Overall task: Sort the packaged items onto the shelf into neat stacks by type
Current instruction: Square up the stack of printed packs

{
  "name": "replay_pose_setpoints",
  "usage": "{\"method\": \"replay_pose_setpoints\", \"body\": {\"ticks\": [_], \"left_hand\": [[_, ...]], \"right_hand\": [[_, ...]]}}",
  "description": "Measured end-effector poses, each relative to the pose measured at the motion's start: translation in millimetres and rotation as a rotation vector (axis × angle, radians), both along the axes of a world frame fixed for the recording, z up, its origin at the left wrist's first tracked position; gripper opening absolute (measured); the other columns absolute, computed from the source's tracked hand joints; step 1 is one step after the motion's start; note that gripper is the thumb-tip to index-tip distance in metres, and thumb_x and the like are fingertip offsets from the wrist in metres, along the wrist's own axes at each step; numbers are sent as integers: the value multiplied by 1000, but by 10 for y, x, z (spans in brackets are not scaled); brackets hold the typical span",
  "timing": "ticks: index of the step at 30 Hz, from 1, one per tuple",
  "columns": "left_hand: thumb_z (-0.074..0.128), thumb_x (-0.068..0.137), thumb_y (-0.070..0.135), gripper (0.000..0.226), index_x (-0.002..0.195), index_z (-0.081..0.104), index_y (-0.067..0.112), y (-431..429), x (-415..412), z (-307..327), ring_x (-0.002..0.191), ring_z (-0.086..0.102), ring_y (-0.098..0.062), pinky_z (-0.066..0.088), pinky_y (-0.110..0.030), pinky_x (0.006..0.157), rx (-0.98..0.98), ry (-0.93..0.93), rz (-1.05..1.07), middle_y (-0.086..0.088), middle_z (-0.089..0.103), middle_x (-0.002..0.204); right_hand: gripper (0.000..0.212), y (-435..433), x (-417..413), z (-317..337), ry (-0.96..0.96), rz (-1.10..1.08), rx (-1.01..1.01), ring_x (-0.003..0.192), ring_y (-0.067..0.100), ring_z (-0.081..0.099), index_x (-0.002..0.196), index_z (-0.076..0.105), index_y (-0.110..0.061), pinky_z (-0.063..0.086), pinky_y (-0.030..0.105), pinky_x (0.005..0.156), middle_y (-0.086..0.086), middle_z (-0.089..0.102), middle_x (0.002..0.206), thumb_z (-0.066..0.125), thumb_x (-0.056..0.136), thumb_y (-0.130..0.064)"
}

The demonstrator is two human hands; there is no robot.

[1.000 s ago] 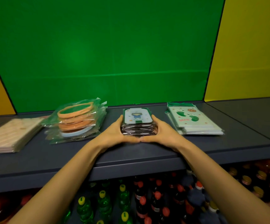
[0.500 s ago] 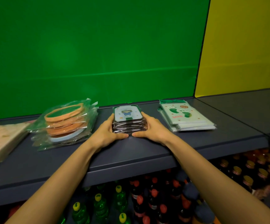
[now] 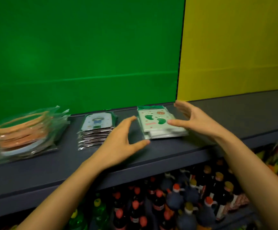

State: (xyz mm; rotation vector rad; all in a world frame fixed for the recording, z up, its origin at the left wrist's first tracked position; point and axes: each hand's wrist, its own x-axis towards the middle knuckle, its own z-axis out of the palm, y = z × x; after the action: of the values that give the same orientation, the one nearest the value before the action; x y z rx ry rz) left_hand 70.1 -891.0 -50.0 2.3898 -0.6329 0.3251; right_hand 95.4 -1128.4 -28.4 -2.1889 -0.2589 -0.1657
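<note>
Though empty, left hand [image 3: 118, 145], right hand [image 3: 195, 120] splayed around footprint stack [image 3: 151, 128]

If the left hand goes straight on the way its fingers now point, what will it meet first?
Probably the left edge of the footprint-pattern packet stack; the left hand is open just beside it, though depth is unclear.

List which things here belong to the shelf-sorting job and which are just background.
Job: footprint-print packs, cartoon-figure packs, orange-ring packs, the shelf, left hand and right hand, both open either side of the footprint-print packs.
Background: bottles below the shelf, green panel, yellow panel.
</note>
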Motion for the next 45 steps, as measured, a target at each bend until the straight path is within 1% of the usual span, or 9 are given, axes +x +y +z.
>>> {"method": "replay_pose_setpoints", "body": {"ticks": [4,8,12,15,21,26,38,42,45], "left_hand": [[76,75,35,97,149,15,19,-440,164,30,120,32,4,21,-7,91,-84,314,45,7,27,154],[76,76,30,102,151,8,18,-557,364,16,111,30,5,24,-9,92,-129,429,103,14,39,139],[76,76,27,95,150,17,22,-568,407,-23,120,39,3,28,-16,107,-145,422,79,24,35,131],[78,73,25,93,149,23,24,-527,469,-75,130,44,-1,32,-29,115,-184,428,39,14,42,146],[74,77,6,81,146,33,18,-479,560,-92,118,53,5,42,-11,101,-308,452,33,14,51,135],[72,76,-2,75,142,39,11,-546,574,-130,95,61,13,45,2,77,-379,386,66,9,54,129],[68,83,15,66,142,39,13,-515,540,-150,119,53,-4,42,-21,106,-401,427,76,8,52,136],[34,100,34,46,142,38,15,-700,504,15,114,46,3,25,-15,101,-716,592,63,8,46,143],[23,103,32,50,147,28,8,-840,588,43,135,38,-14,31,-20,92,-855,624,145,-5,37,151]], "right_hand": [[116,-393,151,-223,244,97,-215,144,9,23,153,8,-20,20,25,118,-10,14,159,76,64,-51],[95,-459,286,-307,168,246,-120,125,-8,32,145,13,-36,27,-6,91,-38,25,133,77,75,-26],[99,-470,461,-385,134,305,-91,130,-4,40,148,23,-33,31,20,111,-22,38,145,82,67,-33],[98,-457,528,-354,149,326,-75,124,-4,41,148,26,-29,31,18,107,-25,41,134,82,68,-30],[112,-370,606,-364,137,287,-75,128,11,49,145,32,-33,40,37,110,-12,50,142,77,46,-57],[93,-359,583,-355,134,241,-54,125,14,52,144,36,-29,42,38,107,-9,53,140,80,63,-41],[77,-364,574,-386,135,250,51,112,3,51,144,36,-21,40,13,91,-13,52,137,75,77,-24],[68,-309,610,-280,314,235,469,128,12,46,137,42,-12,32,18,106,-3,39,149,68,81,-42],[47,-187,599,-223,346,162,717,135,21,40,140,37,-3,33,23,95,12,39,148,38,101,-27]]}}
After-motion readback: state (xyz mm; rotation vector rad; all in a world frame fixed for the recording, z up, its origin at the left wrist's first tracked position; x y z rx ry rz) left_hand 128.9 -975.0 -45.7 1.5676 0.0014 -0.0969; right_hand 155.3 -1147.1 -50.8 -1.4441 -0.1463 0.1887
